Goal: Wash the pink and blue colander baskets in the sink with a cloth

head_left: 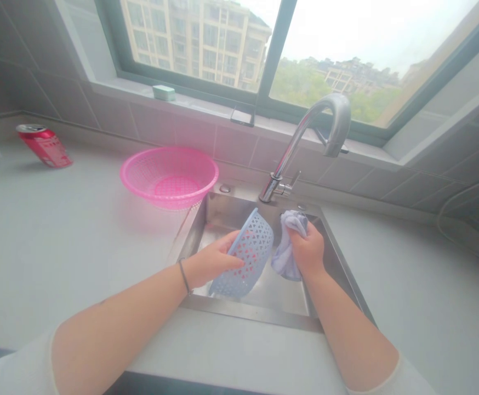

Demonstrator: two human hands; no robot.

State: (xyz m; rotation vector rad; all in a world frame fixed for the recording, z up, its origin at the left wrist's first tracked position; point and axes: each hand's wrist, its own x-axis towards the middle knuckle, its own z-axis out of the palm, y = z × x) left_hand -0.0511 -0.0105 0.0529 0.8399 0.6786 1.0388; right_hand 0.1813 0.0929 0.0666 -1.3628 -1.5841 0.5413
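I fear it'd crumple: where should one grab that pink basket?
Take the pink basket by its near rim, coming down from above. It stands upright, mouth open, and the rim flares out past the sloping mesh wall, so fingers can hook under it.

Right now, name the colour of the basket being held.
The basket is light blue; head view.

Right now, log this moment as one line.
left hand: holds blue basket tilted over sink | right hand: grips cloth beside it | counter: pink basket, red can
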